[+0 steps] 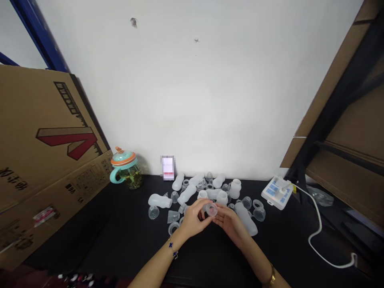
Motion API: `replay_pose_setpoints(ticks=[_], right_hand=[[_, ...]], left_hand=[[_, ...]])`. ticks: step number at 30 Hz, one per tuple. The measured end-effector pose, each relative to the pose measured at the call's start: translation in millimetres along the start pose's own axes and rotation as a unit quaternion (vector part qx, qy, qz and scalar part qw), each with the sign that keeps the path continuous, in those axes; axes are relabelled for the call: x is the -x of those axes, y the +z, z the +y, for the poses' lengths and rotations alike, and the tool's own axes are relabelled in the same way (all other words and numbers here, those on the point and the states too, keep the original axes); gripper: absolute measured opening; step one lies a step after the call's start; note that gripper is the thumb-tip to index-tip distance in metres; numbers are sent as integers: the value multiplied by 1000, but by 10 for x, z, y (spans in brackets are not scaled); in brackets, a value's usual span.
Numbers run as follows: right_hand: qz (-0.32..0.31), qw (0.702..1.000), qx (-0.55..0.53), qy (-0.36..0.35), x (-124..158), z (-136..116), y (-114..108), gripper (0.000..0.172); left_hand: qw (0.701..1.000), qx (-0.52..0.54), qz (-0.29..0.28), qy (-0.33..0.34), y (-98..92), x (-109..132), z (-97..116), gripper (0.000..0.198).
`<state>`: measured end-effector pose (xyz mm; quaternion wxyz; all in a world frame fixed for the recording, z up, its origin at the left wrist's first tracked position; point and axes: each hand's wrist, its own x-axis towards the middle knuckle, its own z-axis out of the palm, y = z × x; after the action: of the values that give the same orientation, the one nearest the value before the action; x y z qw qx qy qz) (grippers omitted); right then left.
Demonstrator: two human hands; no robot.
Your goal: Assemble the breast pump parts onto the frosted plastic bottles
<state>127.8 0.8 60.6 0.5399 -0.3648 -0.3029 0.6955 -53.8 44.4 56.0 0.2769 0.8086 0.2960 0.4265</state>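
Observation:
My left hand [195, 218] grips a small clear round bottle part [211, 209] between thumb and fingers, its ringed open side facing me. Close against its right side is my right hand [229, 222], palm turned up and fingers stretched out; whether its fingertips touch the part I cannot tell. Around my hands lie frosted white bottles [187, 194], some on their sides, and wide-necked ones [236, 188] standing upright. Among them are clear domed caps [154, 212], a clear cup [173, 217] and clear rings [173, 228]. Just right of my right hand lies another bottle [246, 219].
A lidded glass jug [133, 176] with green leaves stands at the back left beside a large carton [51, 160]. A white box [277, 192] with a cable [318, 224] sits at right. A blurred upright card or screen [168, 167] leans on the white wall [210, 100].

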Motion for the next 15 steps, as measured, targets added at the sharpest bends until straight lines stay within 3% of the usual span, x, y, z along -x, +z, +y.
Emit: replay_pose_setpoints(ticks=[15], right_hand=[[0, 1000, -23, -16, -16, 14, -19, 24]], left_hand=[[1000, 11, -5, -1, -11, -4, 50, 35]])
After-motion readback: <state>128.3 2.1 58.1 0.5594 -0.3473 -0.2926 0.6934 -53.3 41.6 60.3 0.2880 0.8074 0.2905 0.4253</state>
